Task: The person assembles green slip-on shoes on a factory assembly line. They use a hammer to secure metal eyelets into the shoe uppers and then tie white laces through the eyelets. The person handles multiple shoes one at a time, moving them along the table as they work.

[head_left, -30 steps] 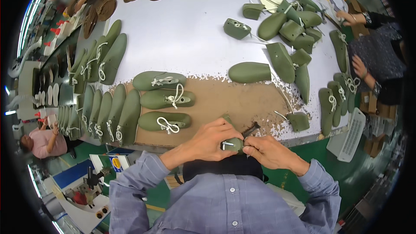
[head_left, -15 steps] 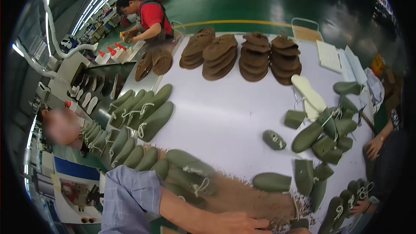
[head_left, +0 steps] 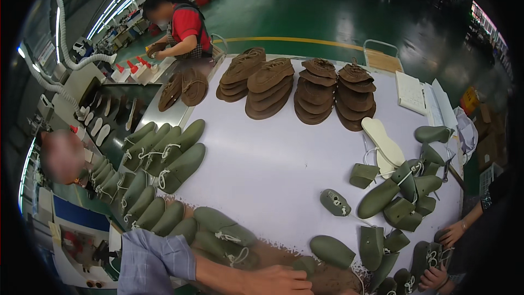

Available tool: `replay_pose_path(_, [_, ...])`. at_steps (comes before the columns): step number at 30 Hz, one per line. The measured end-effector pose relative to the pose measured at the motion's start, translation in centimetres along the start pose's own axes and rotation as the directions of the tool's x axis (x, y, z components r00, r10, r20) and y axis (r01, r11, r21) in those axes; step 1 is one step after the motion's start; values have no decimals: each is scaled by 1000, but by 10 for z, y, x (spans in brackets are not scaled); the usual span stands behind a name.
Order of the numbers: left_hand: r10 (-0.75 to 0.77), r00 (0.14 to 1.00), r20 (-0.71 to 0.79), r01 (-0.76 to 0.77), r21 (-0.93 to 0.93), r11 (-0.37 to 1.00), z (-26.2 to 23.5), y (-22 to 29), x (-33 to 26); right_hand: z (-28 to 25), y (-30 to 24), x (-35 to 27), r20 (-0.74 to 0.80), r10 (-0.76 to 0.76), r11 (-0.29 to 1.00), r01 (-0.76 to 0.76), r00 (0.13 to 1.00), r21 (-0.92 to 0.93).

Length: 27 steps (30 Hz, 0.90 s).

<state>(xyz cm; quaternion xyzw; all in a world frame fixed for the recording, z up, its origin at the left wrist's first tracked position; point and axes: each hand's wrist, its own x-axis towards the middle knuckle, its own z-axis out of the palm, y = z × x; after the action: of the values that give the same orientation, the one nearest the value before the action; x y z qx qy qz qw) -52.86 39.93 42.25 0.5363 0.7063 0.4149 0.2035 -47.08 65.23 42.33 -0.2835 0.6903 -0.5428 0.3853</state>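
My left hand (head_left: 278, 281) reaches in from the lower left in a checked grey-blue sleeve, over the brown-stained front of the table, its fingers curled and partly cut off by the lower edge. The end of a green shoe last (head_left: 305, 264) shows right behind these fingers, and the hand appears closed on it; the rest is hidden. Left of the hand lie green lasts with white cords, such as one last (head_left: 224, 224). Another last (head_left: 332, 251) lies to the right of the hand. My right hand is out of the picture.
Stacks of brown shoe uppers (head_left: 270, 87) line the far edge. Lasts, including one last (head_left: 378, 198), lie jumbled at the right beside a cream insole (head_left: 382, 141). A co-worker's hands (head_left: 434, 277) hold lasts at the right edge. Another person (head_left: 188, 27) works beyond the table.
My left hand has drawn back leftward, and a last's end now shows behind its fingers. The right co-worker's hands have come further in over the lasts. The whole view has shifted slightly.
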Motion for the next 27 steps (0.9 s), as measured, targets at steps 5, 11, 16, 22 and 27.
replay_pose_path(5, [344,924,-167,-274,338,900,41,0,-24,56,17,-3,301,346,586,-455,889,670])
replay_pose_path(11, [92,993,-70,-84,106,991,38,22,-46,105,12,-7,309,425,165,-409,851,898])
replay_pose_path(16, [-38,999,-28,32,-189,982,57,31,-53,108,-2,-25,209,432,501,-427,877,753])
replay_pose_path(22, [-151,985,81,163,-164,973,54,47,-59,93,-46,-43,-87,38,992,-48,996,-116])
replay_pose_path(27, [-264,959,104,283,-372,884,61,63,-64,80,-52,-45,10,-148,731,116,989,-672])
